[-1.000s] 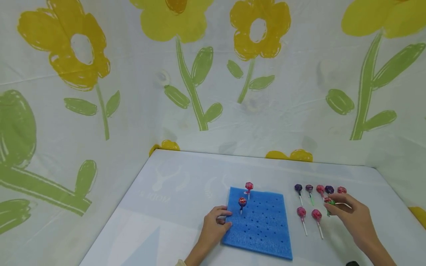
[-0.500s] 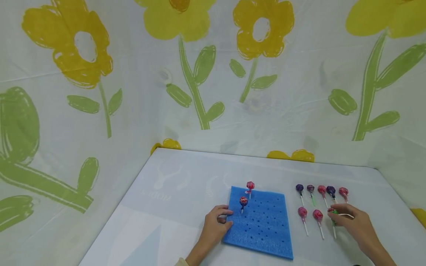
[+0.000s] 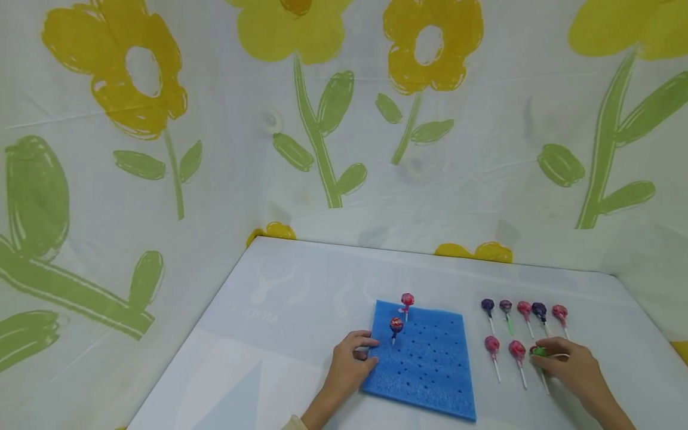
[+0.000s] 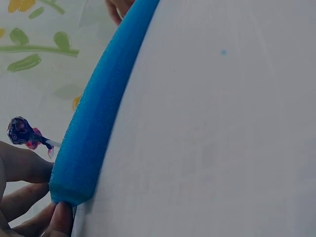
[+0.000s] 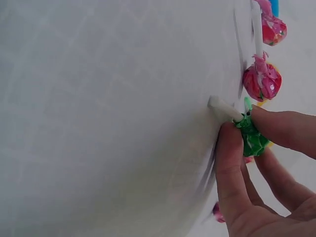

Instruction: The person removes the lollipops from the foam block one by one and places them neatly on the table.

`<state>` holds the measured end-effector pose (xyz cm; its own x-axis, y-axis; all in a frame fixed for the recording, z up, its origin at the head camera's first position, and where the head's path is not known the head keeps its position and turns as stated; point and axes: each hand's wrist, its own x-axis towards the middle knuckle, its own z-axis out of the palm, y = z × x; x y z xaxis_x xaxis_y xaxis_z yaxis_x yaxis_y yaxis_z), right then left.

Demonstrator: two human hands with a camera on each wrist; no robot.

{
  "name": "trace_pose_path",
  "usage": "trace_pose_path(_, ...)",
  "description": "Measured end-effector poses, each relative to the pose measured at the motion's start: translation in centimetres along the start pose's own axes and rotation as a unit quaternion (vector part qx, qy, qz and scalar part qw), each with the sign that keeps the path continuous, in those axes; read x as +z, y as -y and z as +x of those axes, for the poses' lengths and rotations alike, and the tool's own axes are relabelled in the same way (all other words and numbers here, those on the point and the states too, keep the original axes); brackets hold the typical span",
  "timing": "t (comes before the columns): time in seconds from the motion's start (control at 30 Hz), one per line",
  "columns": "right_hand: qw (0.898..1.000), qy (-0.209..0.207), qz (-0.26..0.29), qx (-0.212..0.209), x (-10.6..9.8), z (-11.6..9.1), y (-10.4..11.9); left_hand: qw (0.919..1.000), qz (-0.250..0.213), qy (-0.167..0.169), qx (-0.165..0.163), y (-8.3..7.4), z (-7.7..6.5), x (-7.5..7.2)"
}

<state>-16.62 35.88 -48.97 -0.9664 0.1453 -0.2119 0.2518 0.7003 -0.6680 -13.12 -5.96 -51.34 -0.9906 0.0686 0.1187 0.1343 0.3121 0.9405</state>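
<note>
My right hand [image 3: 575,367] pinches a green-wrapped lollipop [image 5: 253,140] by its wrapped head, between thumb and fingers. Its white stick slants down to the white tabletop, at the right end of the near row. My left hand [image 3: 344,367] rests at the left edge of a blue foam board [image 3: 435,388], fingertips touching its side and top. The board is dotted with small holes. Two lollipops stand upright in it: a pink one [image 3: 408,299] at the back and a dark red-and-blue one [image 3: 396,325] nearer my left hand.
Several lollipops lie right of the board in two rows, including a purple one [image 3: 487,306] in the far row and a pink one [image 3: 517,350] in the near row. A flower-printed curtain [image 3: 484,197] closes off the table's back and sides.
My right hand has brought the green-wrapped lollipop down and toward me, to the end of the near row, with its stick now on the tabletop. The left hand stays on the board's edge.
</note>
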Motion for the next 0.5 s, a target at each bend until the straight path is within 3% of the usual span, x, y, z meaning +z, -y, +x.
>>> trace_pose_path(0.5,0.999,-0.031,-0.017,0.017,0.33,0.04,0.02,1.0,0.006,0.002,-0.008,-0.11,0.02,-0.02)
